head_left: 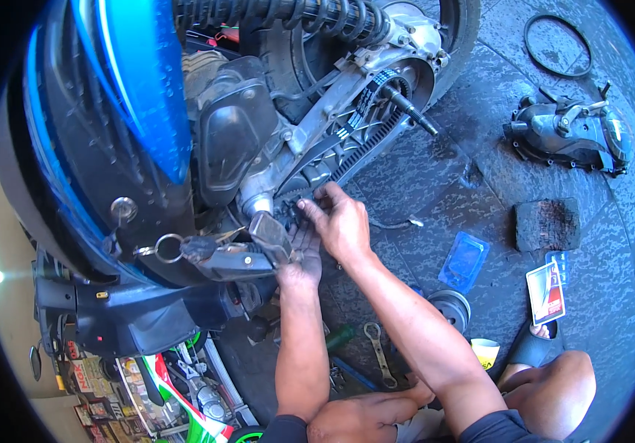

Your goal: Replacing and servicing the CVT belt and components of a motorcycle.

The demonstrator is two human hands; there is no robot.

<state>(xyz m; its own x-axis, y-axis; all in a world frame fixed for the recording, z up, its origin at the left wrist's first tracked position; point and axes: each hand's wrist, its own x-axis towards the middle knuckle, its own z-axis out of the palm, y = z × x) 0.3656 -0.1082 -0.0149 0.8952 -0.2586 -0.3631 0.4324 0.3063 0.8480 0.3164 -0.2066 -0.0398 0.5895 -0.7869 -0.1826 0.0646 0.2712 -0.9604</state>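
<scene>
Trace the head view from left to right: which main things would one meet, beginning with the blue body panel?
Blue body panel, black housing, left hand, right hand, ring wrench, blue plastic tray, detached black engine cover.

Strewn Across Dark Floor

Lying on the right: a rough black block, a blue plastic tray to its lower left, a red-and-white card. Showing at lower left: boxed packets beside a green, red and white motorbike.
</scene>
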